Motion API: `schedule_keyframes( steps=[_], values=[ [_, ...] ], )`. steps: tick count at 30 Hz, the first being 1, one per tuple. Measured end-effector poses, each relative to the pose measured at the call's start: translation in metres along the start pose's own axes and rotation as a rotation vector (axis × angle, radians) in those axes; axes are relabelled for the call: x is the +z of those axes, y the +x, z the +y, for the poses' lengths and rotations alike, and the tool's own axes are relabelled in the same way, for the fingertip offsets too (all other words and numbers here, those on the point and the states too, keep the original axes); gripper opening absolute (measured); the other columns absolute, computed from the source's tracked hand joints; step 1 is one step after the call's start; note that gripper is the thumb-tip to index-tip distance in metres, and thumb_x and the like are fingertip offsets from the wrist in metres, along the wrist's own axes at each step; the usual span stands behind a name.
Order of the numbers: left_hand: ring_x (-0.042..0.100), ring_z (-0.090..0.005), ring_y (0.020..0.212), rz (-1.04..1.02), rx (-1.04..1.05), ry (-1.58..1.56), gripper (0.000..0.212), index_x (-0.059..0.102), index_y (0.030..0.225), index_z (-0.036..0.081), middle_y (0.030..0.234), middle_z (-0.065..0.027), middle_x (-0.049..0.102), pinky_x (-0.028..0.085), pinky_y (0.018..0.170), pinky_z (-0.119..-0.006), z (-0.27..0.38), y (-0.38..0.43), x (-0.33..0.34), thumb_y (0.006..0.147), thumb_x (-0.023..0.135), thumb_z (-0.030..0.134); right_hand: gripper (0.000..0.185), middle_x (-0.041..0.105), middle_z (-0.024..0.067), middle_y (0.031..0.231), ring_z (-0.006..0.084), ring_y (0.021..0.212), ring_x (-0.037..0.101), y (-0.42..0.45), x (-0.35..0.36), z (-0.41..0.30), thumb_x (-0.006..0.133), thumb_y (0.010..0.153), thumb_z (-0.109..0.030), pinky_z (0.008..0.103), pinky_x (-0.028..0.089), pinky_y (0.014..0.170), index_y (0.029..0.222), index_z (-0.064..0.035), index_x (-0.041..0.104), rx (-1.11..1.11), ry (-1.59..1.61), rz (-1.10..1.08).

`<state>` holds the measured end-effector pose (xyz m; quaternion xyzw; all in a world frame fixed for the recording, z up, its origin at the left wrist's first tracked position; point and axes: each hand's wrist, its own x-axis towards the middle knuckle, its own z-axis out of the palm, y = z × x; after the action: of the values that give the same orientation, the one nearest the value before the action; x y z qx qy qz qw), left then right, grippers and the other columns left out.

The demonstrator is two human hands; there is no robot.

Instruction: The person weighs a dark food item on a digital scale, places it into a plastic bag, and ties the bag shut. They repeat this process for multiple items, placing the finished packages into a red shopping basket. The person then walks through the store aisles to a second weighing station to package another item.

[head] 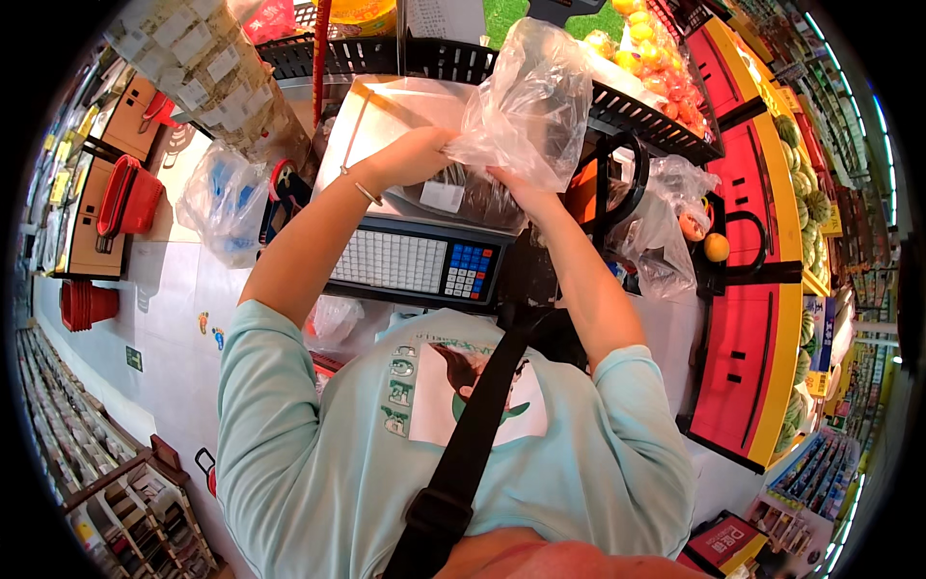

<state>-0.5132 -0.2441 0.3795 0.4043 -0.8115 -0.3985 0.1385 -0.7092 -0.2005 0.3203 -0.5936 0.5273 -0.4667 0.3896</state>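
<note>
A clear plastic bag is spread above the metal pan of a weighing scale. My left hand pinches its lower left edge, and my right hand has hold of its underside, fingers partly hidden by the film. Beneath my hands, a dark item in clear plastic with a white label rests on the pan; what it contains is unclear. Nearer my body lies the scale's keypad, with white, blue and red keys.
Black slatted crates border the scale, one with bagged fruit. Right of it are clear bags and an orange fruit. A label-covered pillar and a bag with blue contents stand left. Red baskets are farther left.
</note>
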Motion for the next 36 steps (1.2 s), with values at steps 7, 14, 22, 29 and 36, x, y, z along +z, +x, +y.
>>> schedule_keyframes(
  steps=[7,14,22,29,36],
  values=[
    [0.053,-0.0308,0.083,-0.004,0.364,0.506,0.033,0.051,0.103,0.011,0.086,-0.0154,0.058,0.041,0.074,-0.035,0.009,0.012,0.017,0.076,0.053,0.030,0.027,0.058,0.0055,0.063,0.0144,0.056,0.054,0.009,-0.003,-0.025,0.060,0.072,-0.027,0.0270,0.042,0.055,0.086,-0.0031,0.059,0.075,-0.248,-0.082],
    [0.054,-0.0327,0.079,-0.054,0.175,0.313,0.027,0.054,0.096,0.009,0.085,-0.0170,0.057,0.042,0.070,-0.037,0.010,0.018,0.020,0.081,0.047,0.029,0.031,0.059,0.0078,0.070,0.0144,0.069,0.056,0.007,-0.018,-0.057,0.062,0.069,-0.021,0.0246,0.043,0.064,0.093,-0.0025,0.056,0.047,-0.260,-0.133],
    [0.054,-0.0205,0.081,-0.267,0.304,-0.171,0.029,0.056,0.095,0.006,0.086,-0.0116,0.059,0.042,0.074,-0.030,0.017,0.011,0.012,0.073,0.059,0.025,0.015,0.055,0.0045,0.065,0.0074,0.050,0.048,0.009,-0.008,-0.061,0.057,0.075,-0.011,0.0200,0.038,0.044,0.081,0.0025,0.053,0.294,0.113,-0.173],
    [0.051,-0.0232,0.091,-0.003,0.150,0.124,0.024,0.056,0.096,0.012,0.091,-0.0079,0.058,0.037,0.081,-0.035,0.013,0.017,0.027,0.077,0.051,0.026,0.024,0.059,0.0127,0.069,0.0195,0.064,0.057,-0.010,-0.021,-0.108,0.058,0.074,-0.025,0.0294,0.045,0.060,0.080,-0.0025,0.060,-0.016,-0.456,-0.303],
    [0.051,-0.0175,0.091,-0.294,0.126,-0.138,0.025,0.054,0.100,0.009,0.102,-0.0092,0.054,0.040,0.079,-0.029,0.017,0.020,0.016,0.076,0.051,0.015,0.054,0.059,0.0096,0.086,0.0230,0.078,0.057,-0.016,-0.004,-0.157,0.066,0.060,-0.022,0.0347,0.041,0.075,0.110,-0.0121,0.046,-0.896,-1.029,-0.476]
  ],
)
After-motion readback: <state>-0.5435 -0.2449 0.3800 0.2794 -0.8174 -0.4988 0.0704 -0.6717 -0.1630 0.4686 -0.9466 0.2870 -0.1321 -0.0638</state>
